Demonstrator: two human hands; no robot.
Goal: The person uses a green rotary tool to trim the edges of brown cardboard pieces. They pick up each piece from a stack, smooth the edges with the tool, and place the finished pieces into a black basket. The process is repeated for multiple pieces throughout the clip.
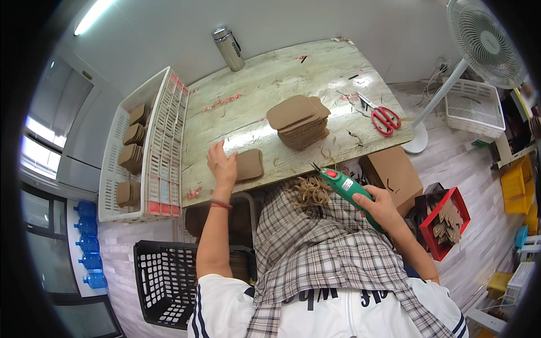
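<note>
My right hand (380,205) is wrapped round a green handheld electric cutter (352,194) with a red button. Its dark pointed tip is just off the table's front edge, over a bundle of tan strands (313,192) by my lap. My left hand (222,163) is over the table with its fingers apart, holding nothing I can see. Right beside it lies a flat brown rounded piece (249,165), perhaps more than one layer. A taller stack of similar brown pieces (297,119) stands at mid-table, slightly fanned at the top.
On the table (242,101), red-handled scissors (385,120) lie at right and a steel flask (228,48) stands at back left. A white crate (163,141) with brown stacks flanks it. Nearby are a black basket (163,281), cardboard box (393,176), red-rimmed box (463,205) and fan (487,42).
</note>
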